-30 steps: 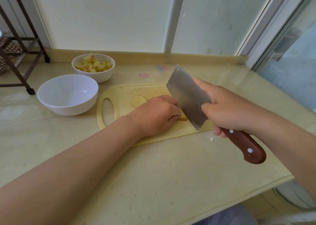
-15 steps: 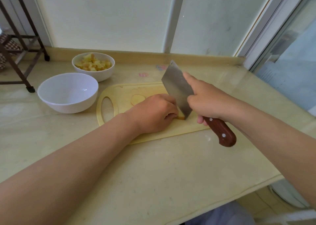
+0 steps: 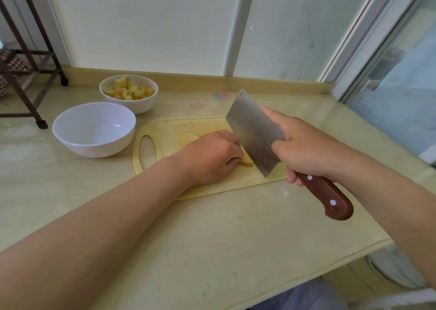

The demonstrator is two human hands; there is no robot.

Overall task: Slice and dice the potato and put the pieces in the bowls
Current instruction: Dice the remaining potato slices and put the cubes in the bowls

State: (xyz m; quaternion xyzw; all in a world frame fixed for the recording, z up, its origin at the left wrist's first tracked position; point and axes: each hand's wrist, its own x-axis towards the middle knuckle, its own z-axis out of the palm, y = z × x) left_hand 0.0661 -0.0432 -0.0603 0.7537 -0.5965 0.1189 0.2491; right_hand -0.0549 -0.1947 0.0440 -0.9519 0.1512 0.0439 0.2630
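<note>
Between the left hand [image 3: 207, 158] and the right hand [image 3: 304, 151] the cleaver [image 3: 254, 132] stands tilted, its blade just beside the left fingers and a potato piece [image 3: 246, 163] — no passage there. Beyond the left hand a round potato slice [image 3: 188, 138] lies on the cutting board [image 3: 169, 128], bare board around it. Left of that hand, past the board's handle slot, a white bowl [image 3: 94, 130] bars the way, with a second bowl [image 3: 128, 95] of diced potato behind it. Nearer the person than both hands — open counter [image 3: 212, 250], save the cleaver's handle jutting from the right hand. Far left stands a dark rack leg [image 3: 41, 123].

The left hand [image 3: 210, 158] and cleaver [image 3: 256, 132] hide most of the potato [image 3: 246, 162].
</note>
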